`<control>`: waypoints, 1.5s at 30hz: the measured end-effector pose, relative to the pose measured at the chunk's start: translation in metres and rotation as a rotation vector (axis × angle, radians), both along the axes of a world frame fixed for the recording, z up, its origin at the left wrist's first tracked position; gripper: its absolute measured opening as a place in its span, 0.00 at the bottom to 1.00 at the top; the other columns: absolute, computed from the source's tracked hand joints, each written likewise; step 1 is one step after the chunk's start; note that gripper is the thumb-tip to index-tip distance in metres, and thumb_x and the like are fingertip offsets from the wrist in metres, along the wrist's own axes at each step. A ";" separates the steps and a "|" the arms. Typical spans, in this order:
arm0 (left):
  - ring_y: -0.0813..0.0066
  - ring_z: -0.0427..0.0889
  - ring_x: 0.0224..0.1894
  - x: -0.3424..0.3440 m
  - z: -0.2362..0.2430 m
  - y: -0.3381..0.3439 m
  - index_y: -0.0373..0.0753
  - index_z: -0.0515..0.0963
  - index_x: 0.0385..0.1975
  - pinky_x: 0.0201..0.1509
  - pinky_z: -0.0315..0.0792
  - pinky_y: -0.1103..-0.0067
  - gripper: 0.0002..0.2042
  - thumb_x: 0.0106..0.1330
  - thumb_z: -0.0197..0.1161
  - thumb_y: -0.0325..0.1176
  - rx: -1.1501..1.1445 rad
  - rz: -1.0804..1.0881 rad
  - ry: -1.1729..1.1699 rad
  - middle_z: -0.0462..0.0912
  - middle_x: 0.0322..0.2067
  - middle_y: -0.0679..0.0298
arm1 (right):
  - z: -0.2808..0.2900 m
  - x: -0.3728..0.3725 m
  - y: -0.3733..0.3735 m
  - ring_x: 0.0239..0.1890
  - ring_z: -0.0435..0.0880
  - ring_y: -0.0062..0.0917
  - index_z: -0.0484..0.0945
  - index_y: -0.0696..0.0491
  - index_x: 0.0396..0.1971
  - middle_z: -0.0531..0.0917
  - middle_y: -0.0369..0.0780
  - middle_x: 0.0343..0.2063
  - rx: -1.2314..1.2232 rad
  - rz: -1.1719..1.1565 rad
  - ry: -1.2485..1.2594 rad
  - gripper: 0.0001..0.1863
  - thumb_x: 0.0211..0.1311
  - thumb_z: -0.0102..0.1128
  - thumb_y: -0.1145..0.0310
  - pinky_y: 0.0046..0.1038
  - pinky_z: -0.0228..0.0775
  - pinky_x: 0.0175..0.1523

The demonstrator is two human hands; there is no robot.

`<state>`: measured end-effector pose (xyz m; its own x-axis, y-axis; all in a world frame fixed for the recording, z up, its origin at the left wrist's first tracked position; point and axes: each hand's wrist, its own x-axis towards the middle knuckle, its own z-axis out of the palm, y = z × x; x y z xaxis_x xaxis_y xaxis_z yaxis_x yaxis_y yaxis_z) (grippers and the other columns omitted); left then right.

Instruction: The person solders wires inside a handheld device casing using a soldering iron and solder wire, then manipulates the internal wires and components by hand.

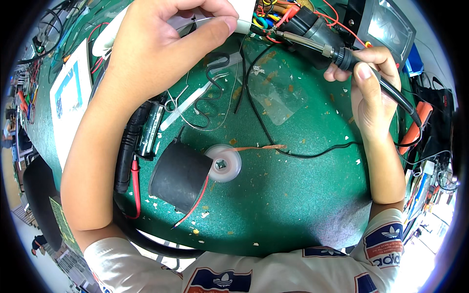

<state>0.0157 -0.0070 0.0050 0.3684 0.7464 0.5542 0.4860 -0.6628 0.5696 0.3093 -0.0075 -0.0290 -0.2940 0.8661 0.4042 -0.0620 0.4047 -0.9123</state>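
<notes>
The green-topped table (303, 195), scuffed and littered with scraps, carries everything noted here. Along its left edge I observe a white sheet with a blue printed picture (71, 97). At its far right corner stands a black-framed rectangular lamp with a glass front (388, 27).

Toward the right edge, the right hand (373, 88) grasps a soldering iron with a black handle and metal shaft (315, 46), the fingers curled around the handle. The shaft points left, its tip beside a tangled bundle of multicoloured insulated wires (281, 12) at the far edge; whether tip and wires touch, I cannot tell.

Near the far edge, left of centre, the left hand (159, 49) pinches a fine silvery wire (244, 21) between thumb and forefinger, the wire's end near the iron's tip.

Left of centre, toward the near edge, a black cylindrical object (178, 178) lies on its side. A crumpled clear plastic film (281, 100) lies near mid-table. Just beside the cylinder, on its right, sits a translucent white round spool (233, 166); a flat copper-coloured braid (256, 147) extends from it toward the right edge. A short red insulated wire (199, 198) runs from beside the cylinder toward the near edge.
</notes>
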 end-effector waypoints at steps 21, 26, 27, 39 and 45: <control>0.72 0.82 0.34 -0.011 -0.017 0.015 0.33 0.83 0.30 0.41 0.73 0.79 0.02 0.60 0.68 0.23 -0.012 -0.076 -0.071 0.83 0.30 0.60 | 0.000 0.000 0.000 0.33 0.87 0.31 0.73 0.60 0.40 0.85 0.46 0.27 0.009 0.002 -0.005 0.11 0.69 0.60 0.68 0.32 0.80 0.45; 0.70 0.82 0.34 -0.010 -0.017 0.016 0.34 0.83 0.30 0.40 0.73 0.78 0.02 0.59 0.69 0.23 0.044 -0.048 -0.029 0.83 0.29 0.60 | 0.000 -0.001 0.000 0.32 0.87 0.31 0.73 0.59 0.40 0.85 0.46 0.27 0.002 -0.004 -0.010 0.11 0.69 0.60 0.67 0.33 0.80 0.45; 0.70 0.82 0.34 -0.010 -0.017 0.016 0.34 0.83 0.30 0.41 0.73 0.78 0.02 0.59 0.69 0.23 0.053 -0.039 -0.012 0.83 0.29 0.60 | 0.000 -0.001 0.001 0.32 0.87 0.31 0.73 0.59 0.40 0.85 0.46 0.27 0.005 -0.002 -0.008 0.11 0.69 0.60 0.67 0.33 0.80 0.45; 0.72 0.82 0.34 -0.013 -0.017 0.014 0.34 0.82 0.30 0.40 0.73 0.79 0.02 0.60 0.68 0.24 -0.058 -0.051 -0.120 0.83 0.29 0.60 | -0.001 -0.004 0.000 0.32 0.86 0.33 0.73 0.60 0.40 0.84 0.46 0.27 0.011 0.024 0.032 0.12 0.69 0.60 0.67 0.36 0.80 0.44; 0.73 0.82 0.33 -0.011 -0.012 0.012 0.34 0.81 0.29 0.39 0.73 0.79 0.02 0.60 0.66 0.24 -0.075 -0.035 -0.087 0.83 0.29 0.60 | -0.003 0.001 0.000 0.32 0.86 0.34 0.73 0.61 0.40 0.83 0.46 0.27 0.005 0.021 0.022 0.12 0.70 0.59 0.65 0.37 0.79 0.44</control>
